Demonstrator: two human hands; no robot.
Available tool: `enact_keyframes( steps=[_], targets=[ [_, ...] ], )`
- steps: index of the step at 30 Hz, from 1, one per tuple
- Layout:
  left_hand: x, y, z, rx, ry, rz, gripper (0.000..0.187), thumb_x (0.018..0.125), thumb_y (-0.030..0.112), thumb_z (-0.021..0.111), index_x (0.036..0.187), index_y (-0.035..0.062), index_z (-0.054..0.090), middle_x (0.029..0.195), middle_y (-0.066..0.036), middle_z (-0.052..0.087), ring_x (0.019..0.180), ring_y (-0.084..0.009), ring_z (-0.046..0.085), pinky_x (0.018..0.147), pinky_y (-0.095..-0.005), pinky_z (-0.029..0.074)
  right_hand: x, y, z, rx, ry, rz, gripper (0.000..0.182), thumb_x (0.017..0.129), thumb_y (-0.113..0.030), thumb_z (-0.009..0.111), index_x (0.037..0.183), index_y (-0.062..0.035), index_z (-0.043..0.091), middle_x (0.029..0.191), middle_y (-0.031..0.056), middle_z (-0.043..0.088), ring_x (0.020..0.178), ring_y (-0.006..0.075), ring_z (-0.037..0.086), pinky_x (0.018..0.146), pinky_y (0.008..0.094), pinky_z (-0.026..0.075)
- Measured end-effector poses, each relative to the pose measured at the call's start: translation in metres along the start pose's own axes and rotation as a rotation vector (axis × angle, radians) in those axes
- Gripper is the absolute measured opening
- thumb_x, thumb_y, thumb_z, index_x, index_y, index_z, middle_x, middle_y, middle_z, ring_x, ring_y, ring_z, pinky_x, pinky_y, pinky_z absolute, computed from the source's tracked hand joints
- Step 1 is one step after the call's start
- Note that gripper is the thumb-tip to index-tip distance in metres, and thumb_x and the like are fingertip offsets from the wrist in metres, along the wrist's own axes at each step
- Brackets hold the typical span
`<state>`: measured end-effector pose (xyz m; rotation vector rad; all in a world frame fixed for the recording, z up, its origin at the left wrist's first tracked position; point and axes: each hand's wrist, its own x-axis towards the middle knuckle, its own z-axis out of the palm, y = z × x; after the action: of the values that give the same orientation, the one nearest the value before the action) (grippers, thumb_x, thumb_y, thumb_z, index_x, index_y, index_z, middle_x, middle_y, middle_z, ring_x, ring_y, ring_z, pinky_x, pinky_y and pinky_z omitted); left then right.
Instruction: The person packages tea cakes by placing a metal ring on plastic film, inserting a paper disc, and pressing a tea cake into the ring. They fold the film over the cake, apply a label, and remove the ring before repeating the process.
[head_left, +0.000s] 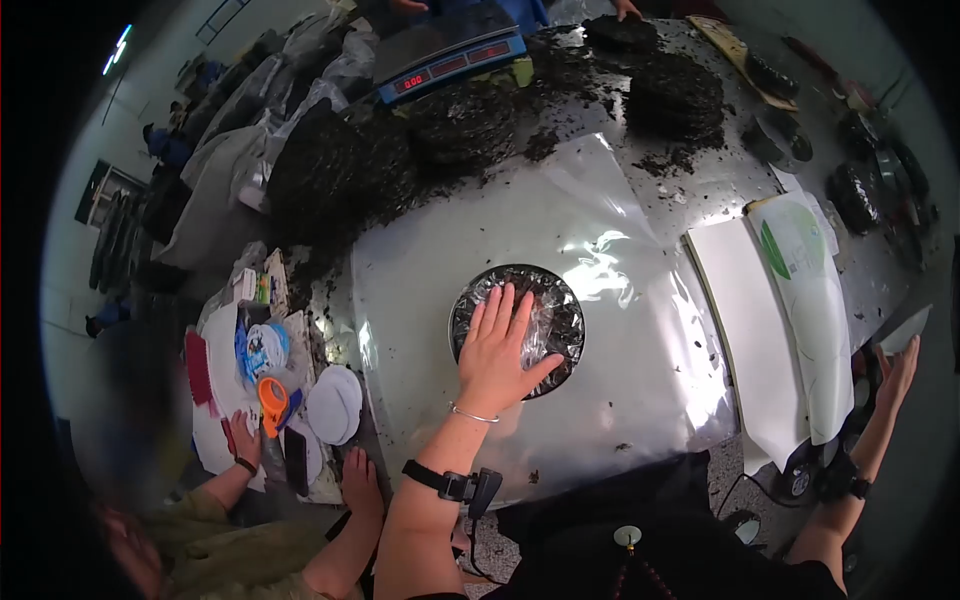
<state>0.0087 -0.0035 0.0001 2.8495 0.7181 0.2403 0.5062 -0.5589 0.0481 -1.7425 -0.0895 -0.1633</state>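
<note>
My left hand (495, 350) lies flat, fingers spread, on a round dark disc (565, 325) covered in clear crinkled plastic, with a thin dark rim around it. Part of the disc is hidden under the palm. Beneath it a large clear plastic sheet (420, 400) spreads over the table. Off to the far right, my right hand (893, 378) is raised beside the table with a thin white sheet (908, 328) between its thumb and fingers. The exact grip there is hard to see.
A blue digital scale (455, 65) stands at the back. Dark flaky stacks (675, 95) and crumbs lie around it. White paper and a printed plastic bag (800, 290) lie right. At left, a co-worker's hand (243, 440) is near orange-handled scissors (271, 400) and white discs (334, 405).
</note>
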Motion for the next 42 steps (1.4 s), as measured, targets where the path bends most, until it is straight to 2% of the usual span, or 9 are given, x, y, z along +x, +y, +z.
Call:
enact_keyframes(
  steps=[3,6,14,18,21,28,32,36,42],
  targets=[
    [-0.001,0.002,0.000,-0.024,0.031,-0.032,0.089,0.090,0.061,0.064,0.155,0.0042,0.041,0.160,-0.021,0.039,0.153,-0.0333,0.030,0.126,-0.0460,0.021,-0.167,-0.031,0.219,0.042,-0.600,-0.084,0.073,0.109,-0.051,0.038,0.159,0.0024,0.029,0.161,0.0199,0.037,0.148,0.0342,0.039,0.120,0.0431,0.034],
    [-0.003,-0.003,0.009,-0.007,0.069,-0.020,0.080,0.090,0.053,0.065,0.151,0.0048,0.046,0.158,-0.018,0.044,0.150,-0.0318,0.036,0.124,-0.0464,0.025,-0.316,-0.110,0.365,-0.269,-1.130,-0.785,0.075,0.091,-0.031,0.069,0.156,-0.0057,0.040,0.163,0.0250,0.030,0.153,0.0423,0.025,0.123,0.0472,0.029],
    [-0.014,-0.002,0.021,-0.853,0.012,-0.388,0.054,0.100,0.032,0.059,0.146,0.0074,0.047,0.145,-0.012,0.057,0.133,-0.0266,0.054,0.110,-0.0391,0.044,-0.333,-0.155,0.424,-0.846,-1.629,-1.039,0.092,0.090,-0.061,0.063,0.155,-0.0004,0.038,0.158,0.0290,0.036,0.153,0.0395,0.029,0.120,0.0489,0.034],
    [-0.018,-0.009,0.017,-0.813,0.083,-0.243,0.048,0.094,0.029,0.068,0.134,0.0065,0.058,0.138,-0.012,0.061,0.131,-0.0261,0.056,0.107,-0.0409,0.046,-0.368,-0.094,0.506,-0.609,-1.321,-1.204,0.070,0.103,-0.045,0.048,0.155,0.0001,0.037,0.160,0.0225,0.039,0.152,0.0335,0.032,0.126,0.0464,0.022],
    [-0.053,-0.042,0.010,-0.477,0.065,0.138,0.047,0.085,0.039,0.077,0.116,0.0042,0.071,0.131,-0.016,0.065,0.132,-0.0303,0.055,0.110,-0.0441,0.044,-0.366,-0.095,0.504,-0.501,-1.384,-1.152,0.063,0.105,-0.036,0.043,0.157,0.0000,0.035,0.162,0.0195,0.037,0.153,0.0315,0.030,0.127,0.0454,0.018],
    [-0.083,-0.040,-0.010,-0.316,-0.064,0.057,0.075,0.079,0.059,0.077,0.122,-0.0013,0.068,0.132,-0.017,0.064,0.131,-0.0338,0.055,0.119,-0.0478,0.035,-0.402,-0.091,0.500,-0.474,-1.572,-1.252,0.071,0.104,-0.038,0.046,0.160,0.0002,0.025,0.167,0.0181,0.026,0.156,0.0305,0.023,0.128,0.0441,0.015],
    [-0.096,-0.060,-0.004,-0.703,0.125,0.108,0.030,0.089,0.029,0.073,0.098,0.0006,0.072,0.102,-0.018,0.071,0.116,-0.0312,0.062,0.113,-0.0437,0.041,-0.401,-0.093,0.495,-0.446,-1.574,-1.361,0.069,0.104,-0.035,0.047,0.161,-0.0033,0.025,0.167,0.0196,0.024,0.156,0.0316,0.022,0.128,0.0464,0.014],
    [-0.061,-0.043,0.038,-0.973,0.952,-0.712,0.029,0.099,0.019,0.065,0.122,0.0020,0.063,0.121,-0.013,0.067,0.115,-0.0210,0.062,0.101,-0.0380,0.047,-0.415,-0.101,0.488,-0.330,-1.560,-1.335,0.072,0.100,-0.045,0.052,0.158,-0.0062,0.035,0.166,0.0191,0.028,0.156,0.0318,0.023,0.128,0.0471,0.014],
    [-0.053,-0.058,0.030,-1.431,0.409,-0.648,0.051,0.110,0.040,0.045,0.140,0.0006,0.056,0.135,-0.011,0.062,0.124,-0.0186,0.058,0.107,-0.0313,0.044,-0.370,-0.121,0.427,-0.180,-2.461,-0.685,0.064,0.102,-0.040,0.050,0.156,-0.0051,0.040,0.162,0.0174,0.039,0.155,0.0328,0.024,0.128,0.0449,0.015]
  ],
)
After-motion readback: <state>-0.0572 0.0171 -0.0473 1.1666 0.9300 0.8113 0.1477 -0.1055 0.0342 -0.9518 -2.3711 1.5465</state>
